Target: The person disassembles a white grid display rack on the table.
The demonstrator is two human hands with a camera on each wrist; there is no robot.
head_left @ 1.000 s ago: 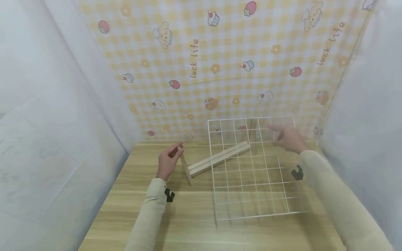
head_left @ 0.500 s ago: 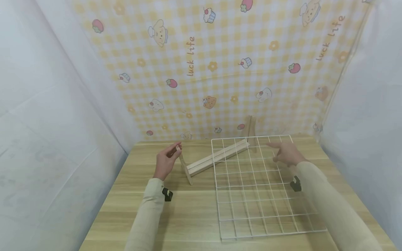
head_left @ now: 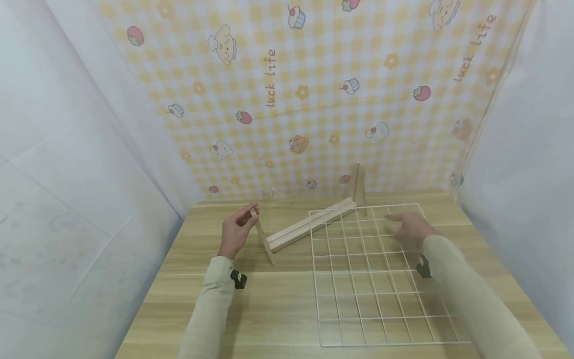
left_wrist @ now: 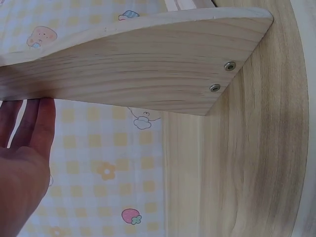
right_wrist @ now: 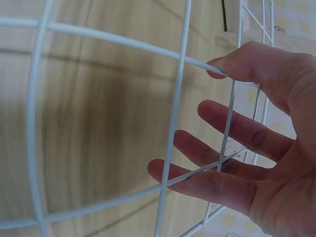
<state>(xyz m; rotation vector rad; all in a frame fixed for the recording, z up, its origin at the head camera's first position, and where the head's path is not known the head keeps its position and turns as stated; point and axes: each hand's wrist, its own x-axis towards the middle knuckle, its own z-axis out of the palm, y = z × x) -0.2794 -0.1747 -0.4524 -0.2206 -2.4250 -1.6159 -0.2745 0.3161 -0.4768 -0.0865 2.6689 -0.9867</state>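
Observation:
A wooden stand [head_left: 291,235] rests on the table, its pale crossbar running between two upright end pieces. My left hand [head_left: 235,232] pinches the top of the near-left end piece [left_wrist: 138,66]; two metal screw heads show low on that board in the left wrist view. To the right, my right hand [head_left: 413,230] holds a white wire grid panel [head_left: 370,271]. In the right wrist view, thumb and a fingertip [right_wrist: 217,69] pinch one wire, while the other fingers reach through or behind the mesh. The panel's far-left corner overlaps the crossbar in the head view; whether they touch I cannot tell.
The stand's other end piece [head_left: 358,187] rises near the yellow checked cloth [head_left: 302,119] behind the table. White sheeting [head_left: 89,199] hangs on the left and right. Bare wood tabletop [head_left: 269,309] lies in front of the stand.
My right hand has lowered the wire grid panel toward the table, and it now lies flatter and a little farther right. My left hand stays on the stand's end piece.

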